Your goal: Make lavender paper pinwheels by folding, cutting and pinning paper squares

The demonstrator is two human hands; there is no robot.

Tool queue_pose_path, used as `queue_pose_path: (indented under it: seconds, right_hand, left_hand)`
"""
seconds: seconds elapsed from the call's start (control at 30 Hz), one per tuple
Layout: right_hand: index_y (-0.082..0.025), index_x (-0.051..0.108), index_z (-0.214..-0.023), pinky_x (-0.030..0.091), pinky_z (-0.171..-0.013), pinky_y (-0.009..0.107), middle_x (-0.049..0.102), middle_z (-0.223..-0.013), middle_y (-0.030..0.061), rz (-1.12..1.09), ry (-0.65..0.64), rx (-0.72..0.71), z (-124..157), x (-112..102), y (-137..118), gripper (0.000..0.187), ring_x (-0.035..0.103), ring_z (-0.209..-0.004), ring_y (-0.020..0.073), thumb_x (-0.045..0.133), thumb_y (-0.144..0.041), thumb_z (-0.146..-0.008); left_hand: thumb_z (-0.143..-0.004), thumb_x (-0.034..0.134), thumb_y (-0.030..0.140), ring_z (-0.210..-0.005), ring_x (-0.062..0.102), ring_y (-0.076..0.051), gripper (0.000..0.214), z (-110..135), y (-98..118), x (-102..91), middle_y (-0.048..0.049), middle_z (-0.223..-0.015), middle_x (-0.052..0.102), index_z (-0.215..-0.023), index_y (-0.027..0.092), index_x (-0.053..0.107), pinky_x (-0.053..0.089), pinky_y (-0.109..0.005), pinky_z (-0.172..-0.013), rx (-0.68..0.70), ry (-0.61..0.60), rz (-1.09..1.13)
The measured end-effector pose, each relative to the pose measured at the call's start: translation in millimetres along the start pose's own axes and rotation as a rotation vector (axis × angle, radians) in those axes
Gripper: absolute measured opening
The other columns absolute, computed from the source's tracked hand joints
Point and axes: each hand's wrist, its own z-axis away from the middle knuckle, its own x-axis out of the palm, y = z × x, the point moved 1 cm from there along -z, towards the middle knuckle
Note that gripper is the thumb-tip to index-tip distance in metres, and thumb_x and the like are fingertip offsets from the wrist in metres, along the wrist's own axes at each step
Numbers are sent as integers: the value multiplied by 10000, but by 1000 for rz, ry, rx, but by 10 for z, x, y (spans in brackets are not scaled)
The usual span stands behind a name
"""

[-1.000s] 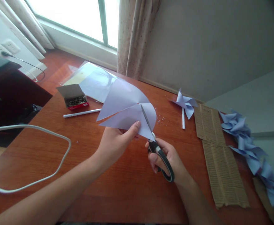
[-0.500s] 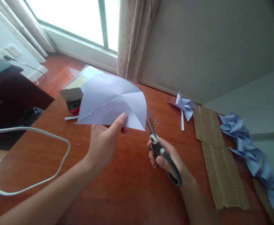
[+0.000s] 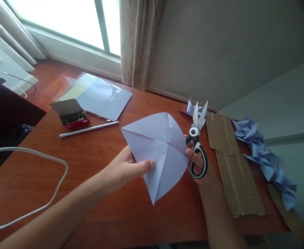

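Note:
My left hand (image 3: pixel 127 169) grips a pale lilac sheet of paper (image 3: pixel 154 152), thumb on top and the other fingers hidden beneath. Creases cross at the middle of the sheet, and slits run in from its corners. In my right hand (image 3: pixel 195 159) is a pair of scissors (image 3: pixel 194 132) with black and white handles. Their blades stand apart and point away from me, with no paper between them. The fingers of my right hand are close to the sheet's right corner; whether they touch it is hidden.
Left of the sheet are a white paper stick (image 3: pixel 89 129), an open red box (image 3: pixel 75 121) of small metal pieces and a plastic folder (image 3: pixel 102 98). A paper pinwheel (image 3: pixel 190 108) lies behind the scissors. Corrugated cardboard (image 3: pixel 237 180) and several pinwheels (image 3: pixel 263 152) line the right. A white cable (image 3: pixel 63 169) loops at left.
The sheet has been turned and brought lower and to the right, uncovering the folder and stick. The scissors have swung away from its edge, up and to the right.

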Motion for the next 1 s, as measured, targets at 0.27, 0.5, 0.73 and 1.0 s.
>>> queue_pose_path:
  seconds: [0.27,0.5,0.73,1.0]
  right_hand:
    - [-252,648,-1090,547,-764,348,691,-1029,21,58,-1,-17,28,82,-88,345,657,-861,224,775,-365,-790]
    - [-256,628,-983,548,-812,375,654,-952,15,124,108,-46,25,20,-8,245,630,-897,236,768,-354,-807]
    - [-252,616,-1171,589,-805,447,694,-1095,60,18,69,13,8,154,-40,378,672,-999,293,706,-389,-830]
    - [-275,596,-1193,603,-804,441,704,-1102,77,-8,211,-38,14,225,-11,321,654,-1129,302,627,-377,-890]
  left_hand:
    - [-810,763,348,-909,731,-267,258,-142,-33,-17,-69,-937,789,-991,164,751,573,-324,-803,105,-42,-160]
    - [-807,774,316,-907,716,-241,265,-201,-38,-42,-70,-951,778,-1014,157,729,555,-286,-766,180,161,-149]
    - [-834,755,346,-947,685,-206,254,-174,-46,-6,-52,-1028,739,-1031,198,690,530,-255,-789,168,177,-67]
    - [-766,735,643,-810,645,-226,573,-113,-86,41,-88,-902,709,-1100,179,693,518,-298,-693,187,-102,-31]
